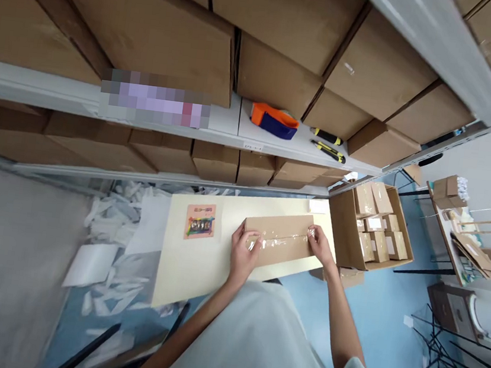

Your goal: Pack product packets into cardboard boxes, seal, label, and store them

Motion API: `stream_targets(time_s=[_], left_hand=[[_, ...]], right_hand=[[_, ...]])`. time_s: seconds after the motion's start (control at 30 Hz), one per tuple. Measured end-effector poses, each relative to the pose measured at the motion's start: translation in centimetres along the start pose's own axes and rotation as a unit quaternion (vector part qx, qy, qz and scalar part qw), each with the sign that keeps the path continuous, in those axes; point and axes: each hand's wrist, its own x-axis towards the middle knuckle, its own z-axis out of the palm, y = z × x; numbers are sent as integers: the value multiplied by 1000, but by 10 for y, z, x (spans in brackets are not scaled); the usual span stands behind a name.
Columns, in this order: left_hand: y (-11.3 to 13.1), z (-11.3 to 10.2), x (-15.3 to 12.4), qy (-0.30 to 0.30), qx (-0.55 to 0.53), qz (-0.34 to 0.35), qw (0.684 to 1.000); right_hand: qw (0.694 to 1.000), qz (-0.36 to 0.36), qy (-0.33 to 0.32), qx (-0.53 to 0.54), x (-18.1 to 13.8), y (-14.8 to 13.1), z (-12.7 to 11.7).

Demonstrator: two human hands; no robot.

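A long flat cardboard box [282, 229] lies on a pale yellow table [199, 268]. Clear tape runs along its top seam. My left hand [243, 254] grips the box's left end, fingers curled over the edge and thumb on the tape. My right hand [321, 245] holds the right end, fingertips pressing on the tape. A small colourful card [200, 221] lies on the table to the left of the box.
An open carton [345, 244] of small boxes stands right of the table. The shelf behind holds an orange and blue tape dispenser [275, 120] and two yellow-black knives [328, 144]. Large cartons fill the shelves. White paper scraps [116, 252] litter the floor at left.
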Motion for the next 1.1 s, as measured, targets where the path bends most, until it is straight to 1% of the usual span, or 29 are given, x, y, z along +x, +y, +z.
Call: stream_targets(time_s=[0.13,0.3,0.4,0.5,0.57,0.6,0.63,0.7,0.77,0.8,0.87,0.93,1.0,1.1], left_hand=[[-4,0,4,5,-6,-12,1000],[-5,-6,14,-14,24,-29,999],[-3,-11,17,-18,75,-33,996],[5,-11,17,3,146,-6,989],[17,-9,17,22,199,30,979],[25,-8,18,29,225,52,973],[34,-5,21,33,248,75,965],[57,0,33,35,284,122,951],[84,4,52,41,304,163,938],[98,6,63,51,309,178,933],[127,7,84,80,312,202,925],[154,5,100,111,309,219,919],[173,1,108,139,302,229,915],[186,-5,107,174,282,227,916]], right_hand=[[999,-23,-19,-28,4,2,-1],[989,-37,-49,-137,7,2,-6],[969,-72,-58,-228,11,1,-7],[940,-132,-62,-310,29,-9,-10],[924,-197,-43,-326,56,-31,-14],[917,-235,-29,-321,73,-48,-17],[911,-272,-12,-311,93,-68,-18],[898,-339,11,-281,137,-118,-19],[887,-376,16,-269,179,-172,-16],[884,-377,12,-276,197,-198,-13],[890,-331,-4,-315,227,-241,-3],[897,-278,-19,-344,247,-269,9],[903,-247,-22,-352,256,-283,19],[910,-227,-17,-346,259,-284,27]])
